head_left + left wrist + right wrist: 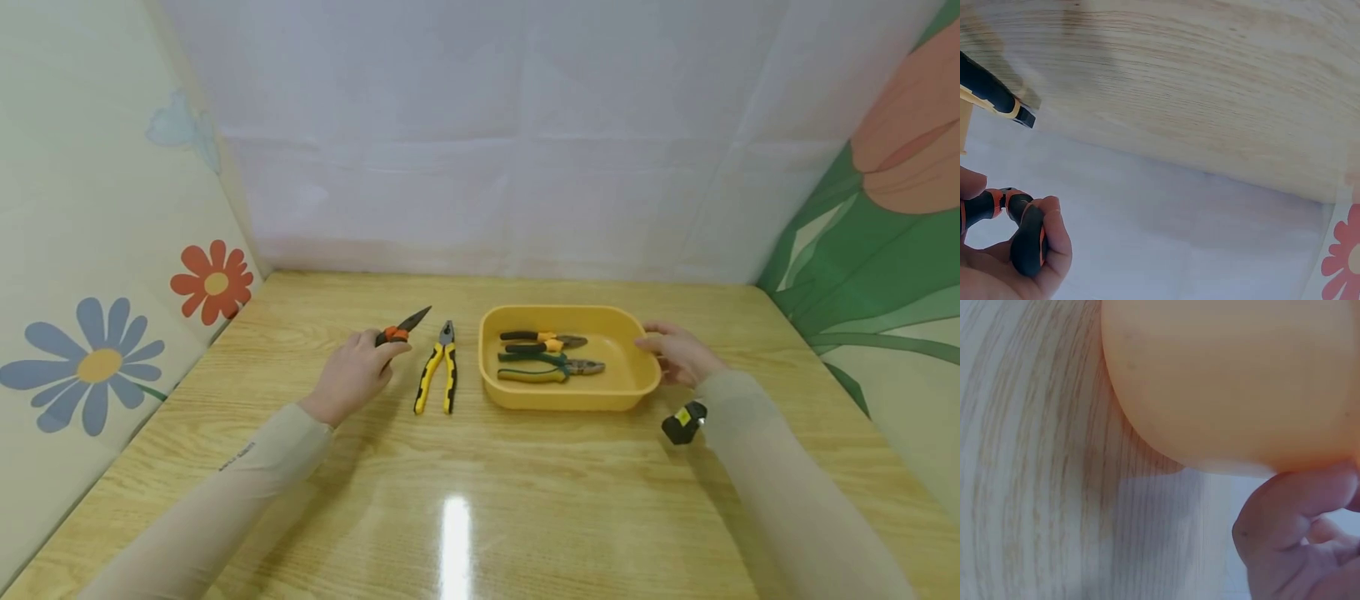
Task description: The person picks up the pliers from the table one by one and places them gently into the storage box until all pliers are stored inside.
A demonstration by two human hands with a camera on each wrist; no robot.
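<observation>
My left hand (347,379) grips long-nose pliers (415,319) by their black and orange handles, the pointed tip aimed away to the right. In the left wrist view, fingers curl round one handle (1030,240). Just right of that hand, combination pliers (426,383) with yellow and black handles lie on the table, jaws pointing away. My right hand (684,354) holds the right end of a yellow plastic basin (570,402) by its rim. Inside the basin lie pliers with black and orange handles (523,336) and pliers with green handles (531,376).
A black tape measure (681,425) with a yellow label lies by the right sleeve, in front of the basin's right end. The wooden table (360,517) meets a white sheet (495,200) at the back. Flower-patterned panels (97,225) stand at both sides.
</observation>
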